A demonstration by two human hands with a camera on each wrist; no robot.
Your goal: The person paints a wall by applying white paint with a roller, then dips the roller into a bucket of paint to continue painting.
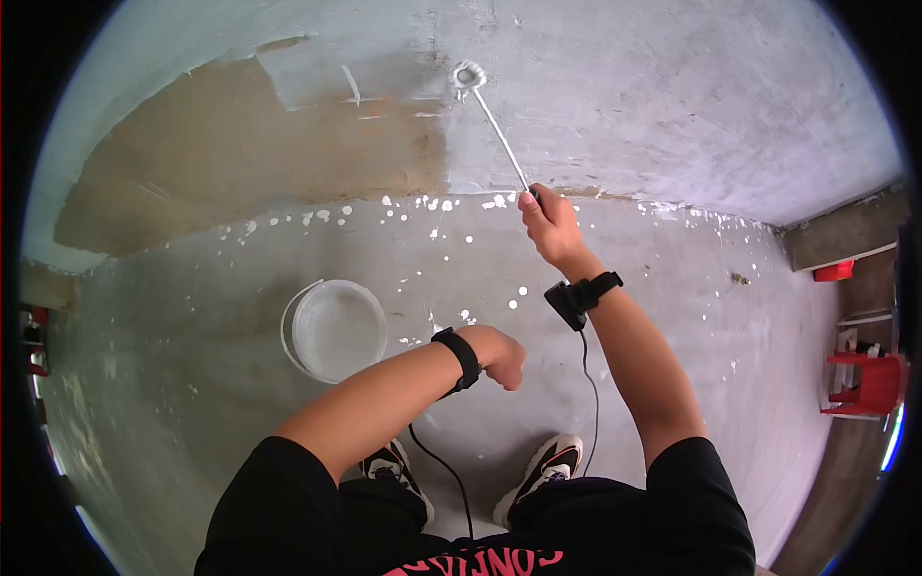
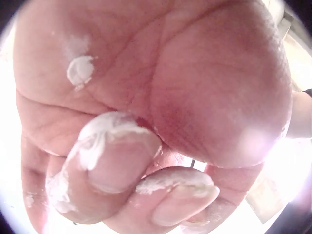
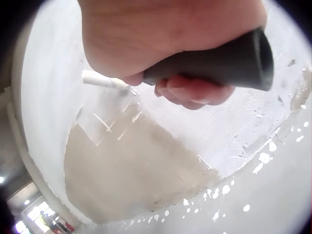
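My right hand (image 1: 555, 228) grips the black handle (image 3: 214, 63) of a paint roller, with its thin rod reaching up and away. The roller head (image 1: 468, 75) is coated white and lies against the wall, right of a bare brown patch (image 1: 211, 144). In the right wrist view the pale roller (image 3: 100, 79) shows beyond the fist. Held in front of my body, the left hand (image 1: 495, 353) is idle and holds nothing. Its fingers (image 2: 122, 161) hang loosely curled toward the palm, and white paint smears the fingertips and palm.
A white bucket (image 1: 381, 331) with its handle lowered stands on the grey floor, left of my left hand. White drips (image 1: 442, 204) dot the floor along the wall's base. Red chairs (image 1: 869, 384) stand far right. Cables hang from both wrist cameras.
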